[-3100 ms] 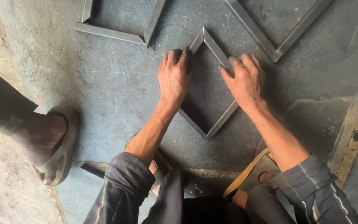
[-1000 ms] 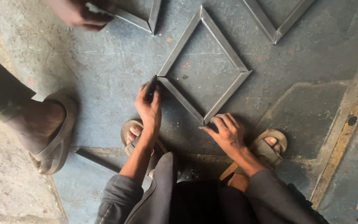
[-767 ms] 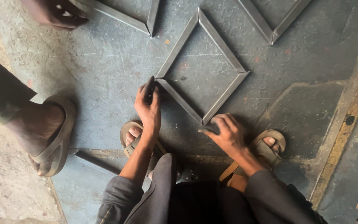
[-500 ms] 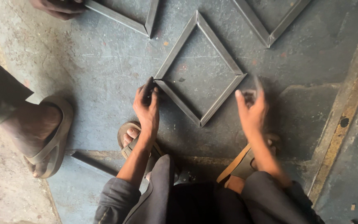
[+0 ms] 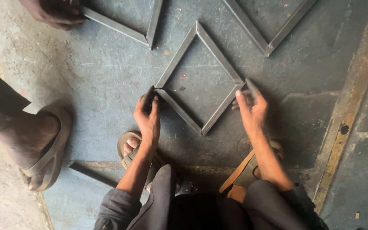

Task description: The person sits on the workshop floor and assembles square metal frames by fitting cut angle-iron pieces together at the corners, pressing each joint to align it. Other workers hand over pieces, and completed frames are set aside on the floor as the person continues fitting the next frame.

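Note:
A square frame of grey metal bars lies on the blue-grey floor, turned like a diamond. My left hand pinches its left corner with the fingertips. At the frame's right corner is my right hand, fingers spread and touching the bar there. Both forearms reach out from dark rolled sleeves, and my sandalled feet sit just below the frame.
Two more angled metal frames lie at the top: one at top left, held by another person's hand, one at top right. A bystander's sandalled foot stands at left. A loose metal bar lies near my left foot.
My right hand has moved up from the frame's bottom corner to its right corner. The left hand stays at the left corner. The other person's hand shifted along the top-left frame.

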`<state>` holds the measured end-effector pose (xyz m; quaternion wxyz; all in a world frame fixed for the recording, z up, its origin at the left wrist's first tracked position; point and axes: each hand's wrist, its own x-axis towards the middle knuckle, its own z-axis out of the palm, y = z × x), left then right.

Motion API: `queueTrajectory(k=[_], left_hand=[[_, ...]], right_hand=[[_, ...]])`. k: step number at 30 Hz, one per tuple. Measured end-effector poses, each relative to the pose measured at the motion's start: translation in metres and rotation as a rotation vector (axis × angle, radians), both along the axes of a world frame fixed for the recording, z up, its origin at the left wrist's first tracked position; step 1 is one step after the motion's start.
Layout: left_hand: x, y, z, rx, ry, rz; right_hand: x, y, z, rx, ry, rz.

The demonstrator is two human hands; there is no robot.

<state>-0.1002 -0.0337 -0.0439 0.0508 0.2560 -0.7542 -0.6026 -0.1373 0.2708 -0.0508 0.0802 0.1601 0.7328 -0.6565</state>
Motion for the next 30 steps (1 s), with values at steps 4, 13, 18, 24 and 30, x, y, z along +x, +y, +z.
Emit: queueTrajectory(k=[4,13,18,24,30], left_hand=[[-0.001,0.000,0.005,-0.057,-0.021,-0.011],[-0.007,0.006,0.002,-0.120,-0.051,0.051],[-0.012,0.007,0.003,-0.152,-0.043,0.045],[-0.022,0.014,0.019,-0.340,-0.053,0.058],[-0.081,0.015,0.024,-0.839,0.009,-0.311]], right_hand=[[0.000,-0.001,-0.003,-0.006,0.018,-0.003],[-0.001,0.001,-0.009,-0.031,-0.013,0.011],[-0.003,-0.002,-0.009,-0.023,0.005,0.002],[-0.022,-0.009,0.019,0.595,0.099,0.084],[-0.093,-0.024,0.046,1.030,0.437,0.477]])
